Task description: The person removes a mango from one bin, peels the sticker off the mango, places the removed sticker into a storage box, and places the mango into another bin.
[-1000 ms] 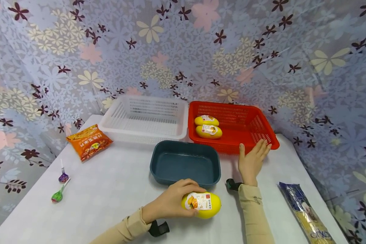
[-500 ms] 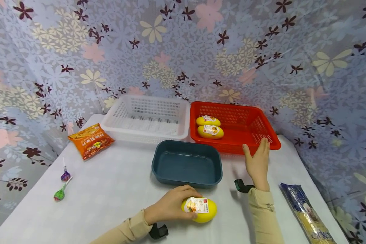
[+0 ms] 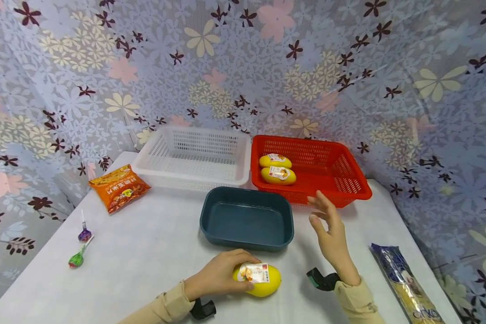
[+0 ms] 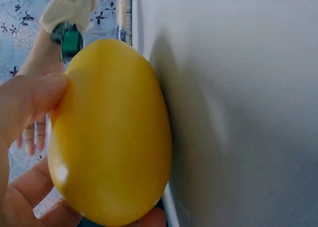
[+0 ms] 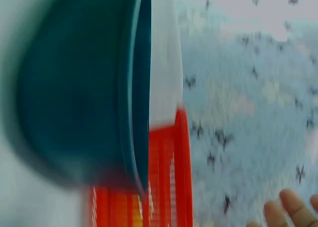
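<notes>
My left hand (image 3: 222,274) grips a smooth yellow mango (image 3: 263,285) with a printed label, just in front of the dark teal tub (image 3: 247,245). In the left wrist view the thumb presses one side of the mango (image 4: 114,132), and fingers wrap beneath it. Right of the tub, my right hand (image 3: 332,234) is raised with loosely bent fingers, holding nothing; its fingertips (image 5: 293,207) show at the corner of the right wrist view. Two labelled yellow mangoes, one farther back (image 3: 274,160) and one nearer (image 3: 278,176), lie in the left part of the red basket (image 3: 328,198).
A white basket (image 3: 186,180) adjoins the red one at the back. An orange snack bag (image 3: 119,188) lies at the left, with a purple lollipop (image 3: 84,235) and a green lollipop (image 3: 76,259) in front of it. A long pasta packet (image 3: 407,283) lies at the right edge.
My right hand has drawn back from the red basket's front right corner, its fingers now bent and turned leftward. My left hand has shifted slightly left and nearer me with the mango.
</notes>
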`<state>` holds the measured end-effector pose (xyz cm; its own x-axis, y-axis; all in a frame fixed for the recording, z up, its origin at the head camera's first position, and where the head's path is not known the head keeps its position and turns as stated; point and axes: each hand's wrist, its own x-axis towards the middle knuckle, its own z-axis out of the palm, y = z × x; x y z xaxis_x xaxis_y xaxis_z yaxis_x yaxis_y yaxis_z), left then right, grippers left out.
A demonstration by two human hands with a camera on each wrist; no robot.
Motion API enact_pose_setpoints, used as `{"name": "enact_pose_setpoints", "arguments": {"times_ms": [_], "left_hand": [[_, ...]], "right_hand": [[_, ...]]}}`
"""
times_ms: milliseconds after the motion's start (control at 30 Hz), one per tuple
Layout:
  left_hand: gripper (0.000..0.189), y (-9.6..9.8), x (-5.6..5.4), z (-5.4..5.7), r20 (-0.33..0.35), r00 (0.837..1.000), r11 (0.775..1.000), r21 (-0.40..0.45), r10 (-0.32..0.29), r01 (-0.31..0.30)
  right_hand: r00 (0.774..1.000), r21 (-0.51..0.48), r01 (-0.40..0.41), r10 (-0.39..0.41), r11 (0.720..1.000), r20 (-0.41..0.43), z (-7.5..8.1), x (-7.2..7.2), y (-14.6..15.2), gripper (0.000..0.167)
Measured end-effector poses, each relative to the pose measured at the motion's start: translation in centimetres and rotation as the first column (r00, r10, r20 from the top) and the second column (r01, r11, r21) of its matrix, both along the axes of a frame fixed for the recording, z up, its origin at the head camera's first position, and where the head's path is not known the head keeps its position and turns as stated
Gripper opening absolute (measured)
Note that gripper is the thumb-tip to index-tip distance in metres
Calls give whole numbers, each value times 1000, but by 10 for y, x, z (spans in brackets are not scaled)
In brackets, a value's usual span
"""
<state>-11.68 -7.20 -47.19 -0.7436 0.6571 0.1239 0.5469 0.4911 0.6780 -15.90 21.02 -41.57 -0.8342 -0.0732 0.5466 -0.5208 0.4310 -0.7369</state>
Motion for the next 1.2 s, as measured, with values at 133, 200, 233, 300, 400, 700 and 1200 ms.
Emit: {"name": "enact_pose_setpoints", "arguments": {"times_ms": [133,200,233,300,400,700,1200], "left_hand": [[45,0,1,1,-4,1000,1000,-13,1,-1],[46,1,1,1,-3,1000,1000,-15,0,0],[46,1,1,1,0,1000,1000,-15,0,0],[46,1,1,1,8,1000,1000,-14,4,-4],[47,-1,2,1,1,1000,1000,-14,15,-15],[43,-3,3,2,-32,997,997,-23,70,-70],[23,-6,6,8,-12,974,973,-45,227,-227]], "right_hand": [[965,-107,-262,261,959,-22,-7,17,-14,58],[922,-150,-384,386,911,-17,-12,26,-21,53],[902,-154,-427,431,891,-13,-16,31,-24,52],[864,-149,-496,503,856,17,-25,39,-31,50],[831,-101,-541,549,835,92,-40,48,-38,54],[785,53,-550,493,834,375,-69,52,-46,74],[725,76,-503,372,861,579,-81,45,-50,73]]}}
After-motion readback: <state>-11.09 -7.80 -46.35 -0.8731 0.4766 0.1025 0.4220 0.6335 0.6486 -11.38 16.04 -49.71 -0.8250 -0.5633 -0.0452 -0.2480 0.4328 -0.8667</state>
